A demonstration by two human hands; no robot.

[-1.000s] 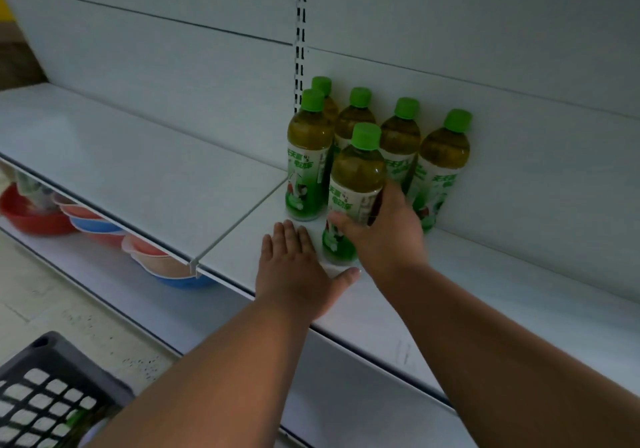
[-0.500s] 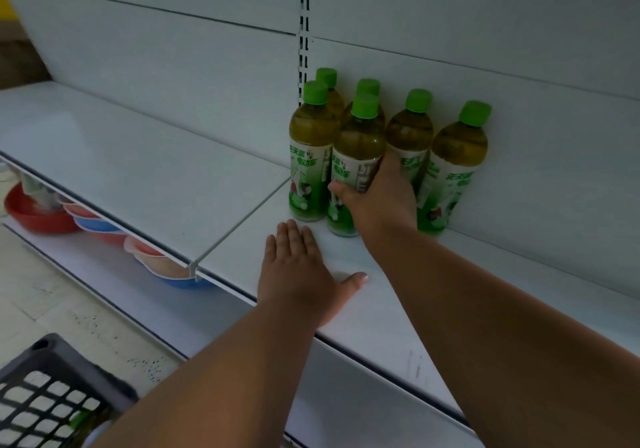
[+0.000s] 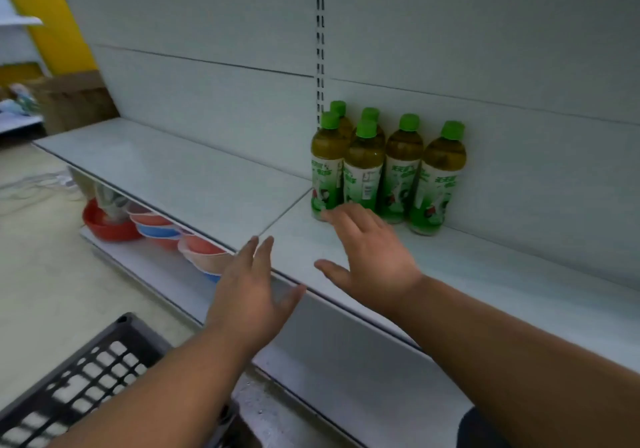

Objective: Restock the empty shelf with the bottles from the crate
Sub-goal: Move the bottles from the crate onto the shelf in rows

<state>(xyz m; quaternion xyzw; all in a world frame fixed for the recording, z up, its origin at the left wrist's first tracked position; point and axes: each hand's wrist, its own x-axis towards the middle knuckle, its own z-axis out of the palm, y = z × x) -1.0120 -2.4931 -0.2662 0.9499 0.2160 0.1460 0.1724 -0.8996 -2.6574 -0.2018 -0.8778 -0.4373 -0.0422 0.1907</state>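
Currently both hands are hanging empty with fingers spread: right hand (image 3: 372, 257) just before the six bottles (image 3: 363, 170) standing packed against the shelf (image 3: 485, 274) back wall, likely saving front room. Left hand (image 3: 251, 288) is hovering at the shelf edge above the crate (image 3: 79, 382), probably heading for another.

A: Left hand (image 3: 251, 286)?
B: Centre of frame, slightly low. Palm down, fingers straight and close together pointing to the top of the frame, thumb splayed right. Grip empty. Forearm runs bare from the lower left.
A: Right hand (image 3: 372, 260)?
B: Just right of centre, a bit higher than the left. Fingers spread and loose, pointing up-left, thumb out toward the left hand. Nothing held. Forearm enters from the lower right corner, bare.
A: Touching each other?
B: No, apart.
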